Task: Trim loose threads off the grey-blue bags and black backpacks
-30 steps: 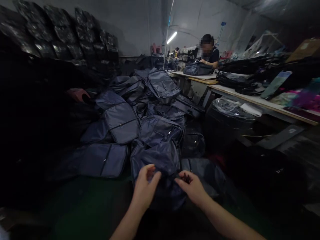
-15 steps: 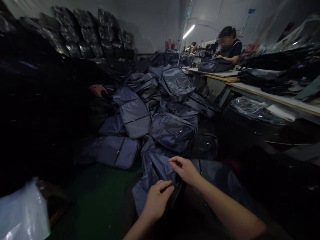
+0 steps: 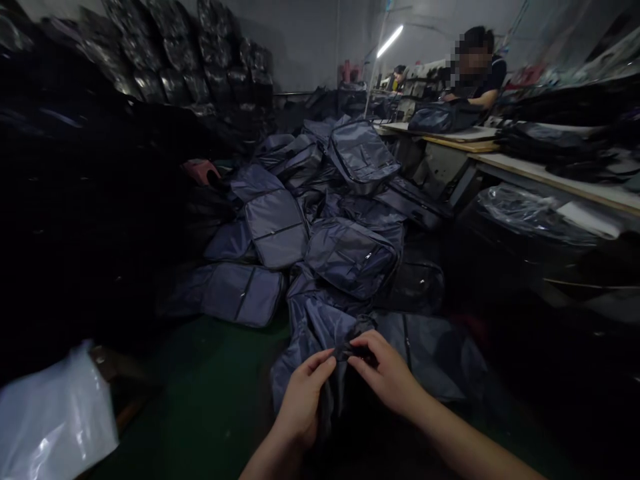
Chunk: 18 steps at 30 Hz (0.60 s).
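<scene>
Ahead, from about eleven to one o'clock, a wide heap of navy bags (image 3: 325, 220) sprawls across the floor, flat panels and zipped fronts lying over one another. Behind it, at ten o'clock, shiny wrapped bundles (image 3: 165, 47) are stacked high against the wall. At two o'clock a long worktable (image 3: 545, 177) runs off to the right with dark bags on it, and a co-worker (image 3: 480, 73) sits at its far end with another navy bag before them. Below the table's edge sits a bin covered in crinkled clear plastic (image 3: 520, 207). At eight o'clock, near me, lies a white plastic sheet (image 3: 55, 413) on the green floor (image 3: 200, 400). The navy bag I am handling (image 3: 320, 327) lies at the near foot of the heap, straight in front of me at twelve o'clock. My left hand (image 3: 303, 400) is closed on its cloth, fingers curled in, and my right hand (image 3: 387, 373), just beside it, pinches a small bunched fold (image 3: 350, 343) between thumb and fingertips.
</scene>
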### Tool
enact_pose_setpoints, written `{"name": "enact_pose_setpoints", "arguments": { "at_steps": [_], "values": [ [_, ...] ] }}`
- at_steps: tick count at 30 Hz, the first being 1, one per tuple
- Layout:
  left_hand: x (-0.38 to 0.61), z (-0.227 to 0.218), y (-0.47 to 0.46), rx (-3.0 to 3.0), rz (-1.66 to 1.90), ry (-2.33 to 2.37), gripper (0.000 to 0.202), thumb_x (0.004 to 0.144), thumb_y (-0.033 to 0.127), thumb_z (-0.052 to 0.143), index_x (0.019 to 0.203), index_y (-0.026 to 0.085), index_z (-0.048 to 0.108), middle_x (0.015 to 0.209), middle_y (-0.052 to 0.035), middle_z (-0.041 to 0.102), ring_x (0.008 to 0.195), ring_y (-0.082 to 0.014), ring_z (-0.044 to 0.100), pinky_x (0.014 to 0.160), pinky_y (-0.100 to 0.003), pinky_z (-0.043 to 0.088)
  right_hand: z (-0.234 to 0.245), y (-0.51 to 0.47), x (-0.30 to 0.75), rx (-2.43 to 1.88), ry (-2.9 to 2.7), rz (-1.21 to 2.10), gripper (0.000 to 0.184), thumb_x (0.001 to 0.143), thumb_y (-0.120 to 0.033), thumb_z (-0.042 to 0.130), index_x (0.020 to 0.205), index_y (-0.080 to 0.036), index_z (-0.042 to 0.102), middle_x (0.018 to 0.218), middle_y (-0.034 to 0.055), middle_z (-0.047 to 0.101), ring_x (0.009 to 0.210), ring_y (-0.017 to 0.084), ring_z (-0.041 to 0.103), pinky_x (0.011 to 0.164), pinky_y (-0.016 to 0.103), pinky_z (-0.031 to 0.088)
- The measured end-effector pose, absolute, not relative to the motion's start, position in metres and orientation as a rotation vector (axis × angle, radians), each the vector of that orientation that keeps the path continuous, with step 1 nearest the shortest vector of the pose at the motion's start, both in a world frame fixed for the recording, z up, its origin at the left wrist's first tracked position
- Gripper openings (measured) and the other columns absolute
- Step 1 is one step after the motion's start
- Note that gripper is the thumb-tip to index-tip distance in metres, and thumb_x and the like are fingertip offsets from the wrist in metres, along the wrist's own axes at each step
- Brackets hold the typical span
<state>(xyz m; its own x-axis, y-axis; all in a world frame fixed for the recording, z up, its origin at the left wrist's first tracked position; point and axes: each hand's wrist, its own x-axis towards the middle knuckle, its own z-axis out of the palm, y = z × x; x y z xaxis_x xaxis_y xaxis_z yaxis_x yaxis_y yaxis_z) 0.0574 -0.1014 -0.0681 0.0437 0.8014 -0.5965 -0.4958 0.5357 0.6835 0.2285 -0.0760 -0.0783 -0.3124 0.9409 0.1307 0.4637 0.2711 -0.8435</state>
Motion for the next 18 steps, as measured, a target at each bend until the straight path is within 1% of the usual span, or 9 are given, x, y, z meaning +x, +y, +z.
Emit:
{"name": "enact_pose_setpoints", "arguments": {
  "at_steps": [5,13,18],
  "values": [
    [0.0606,-0.0650,-0.0979,0.314,1.010,1.138,0.038,0.063,0.031,0.076,0.096,0.015,0.067,0.081,-0.0071,0.071,0.074,-0.0194,0.066,0.076,-0.030,0.050,-0.0796,-0.0741,0.2267,-1.260,-1.887,0.933,0.019,0.082,-0.027,0.058,0.101,-0.023,0.057,0.097,0.0041,0.057,0.088,0.017,0.056,0.073,0.028,0.048],
    [0.0650,-0.0735,-0.0976,0.300,1.044,1.103,0.040,0.063,0.030,0.075,0.099,0.014,0.067,0.085,-0.0084,0.071,0.078,-0.0202,0.066,0.080,-0.031,0.049,-0.0805,-0.0780,0.2242,-1.222,-1.868,0.897,0.019,0.082,-0.026,0.060,0.101,-0.023,0.060,0.095,0.0050,0.058,0.088,0.017,0.057,0.077,0.030,0.047],
    [0.0651,-0.0726,-0.0988,0.345,1.053,1.108,0.042,0.066,0.035,0.073,0.103,0.014,0.066,0.088,-0.0100,0.071,0.084,-0.0224,0.066,0.082,-0.034,0.048,-0.0783,-0.0782,0.2208,-1.217,-1.762,0.953,0.017,0.082,-0.028,0.061,0.097,-0.022,0.060,0.094,0.0055,0.058,0.086,0.018,0.057,0.078,0.031,0.047]
  ]
}}
